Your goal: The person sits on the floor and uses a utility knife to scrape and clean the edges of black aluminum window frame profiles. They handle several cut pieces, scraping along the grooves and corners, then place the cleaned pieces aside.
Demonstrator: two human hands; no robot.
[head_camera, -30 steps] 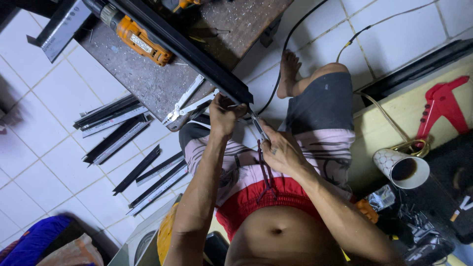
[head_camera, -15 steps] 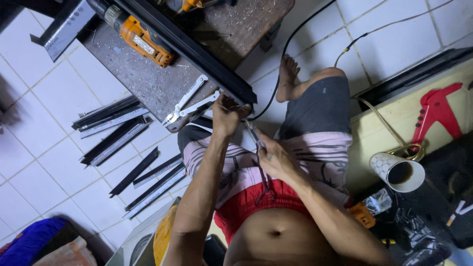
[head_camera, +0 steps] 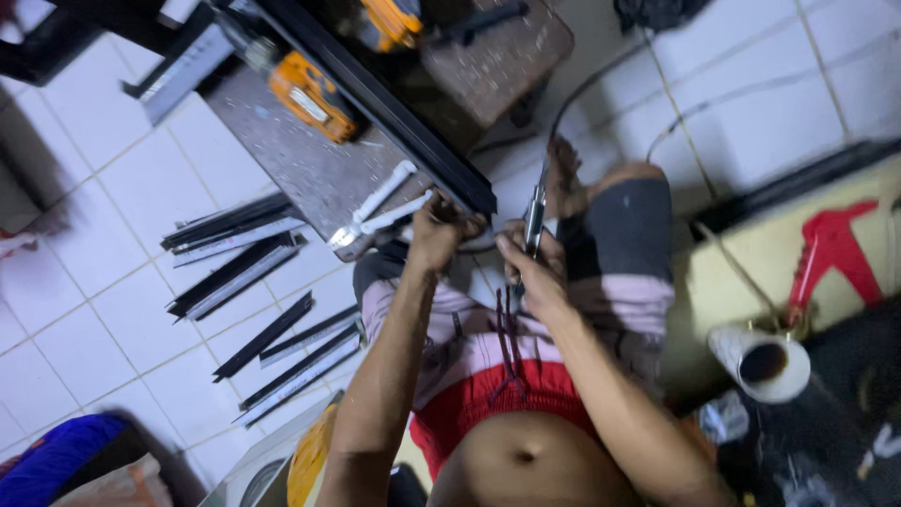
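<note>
I sit on a tiled floor with a low grey work table (head_camera: 310, 174) over my lap. My left hand (head_camera: 437, 233) grips the near end of a long black metal bar (head_camera: 375, 99) that lies across the table. My right hand (head_camera: 528, 266) holds a slim metal hand tool (head_camera: 536, 214), pointing up and away from me, just right of the bar's end. Two white-handled tools (head_camera: 380, 208) lie on the table beside my left hand.
An orange power drill (head_camera: 310, 94) lies on the table, another orange tool (head_camera: 389, 21) beyond the bar. Several black and silver metal strips (head_camera: 244, 272) lie on the floor at left. A white tape roll (head_camera: 760, 361) and a red tool (head_camera: 826, 253) sit at right. A black cable (head_camera: 601, 80) runs across the tiles.
My right hand has lifted the metal tool from my lap up toward the bar's end. My left hand stays on the bar. The camera view has shifted closer.
</note>
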